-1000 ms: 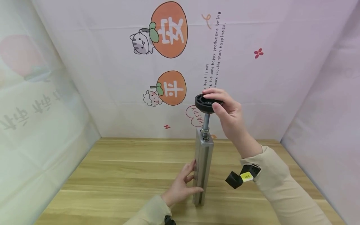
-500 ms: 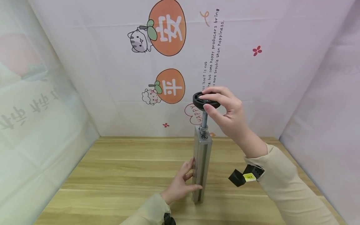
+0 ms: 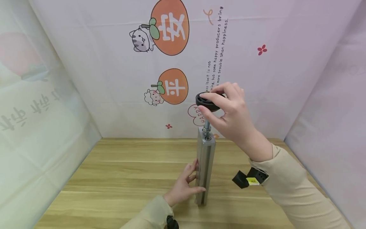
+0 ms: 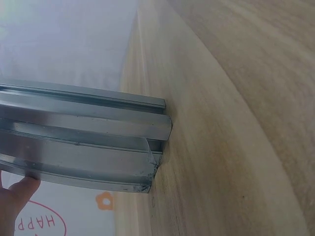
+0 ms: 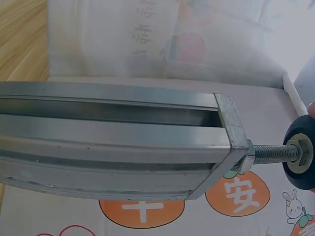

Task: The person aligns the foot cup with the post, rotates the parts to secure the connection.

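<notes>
An aluminium profile [image 3: 205, 168] with lengthwise slots stands upright on the wooden table in the head view. My left hand [image 3: 181, 188] holds its lower part, thumb along the near side and fingers on the left face. In the right wrist view, a metal end plate [image 5: 230, 120] caps the profile, and a threaded rod [image 5: 273, 154] with a hex nut [image 5: 246, 157] rises from it. The rod carries a black round levelling foot [image 3: 202, 102]. My right hand [image 3: 235, 116] grips that foot, thumb at the rim, fingers over its ribbed face.
The wood-grain table [image 3: 128, 171] extends around the profile, its lower end against the surface in the left wrist view. Behind it hangs a printed cloth [image 3: 243, 73] with orange fruit drawings, and pale cloth walls [image 3: 328, 105] close off both sides.
My right thumb and fingers have shifted leftward around the foot, and the right hand has turned with them. The left hand keeps its hold; the view has shifted slightly.
</notes>
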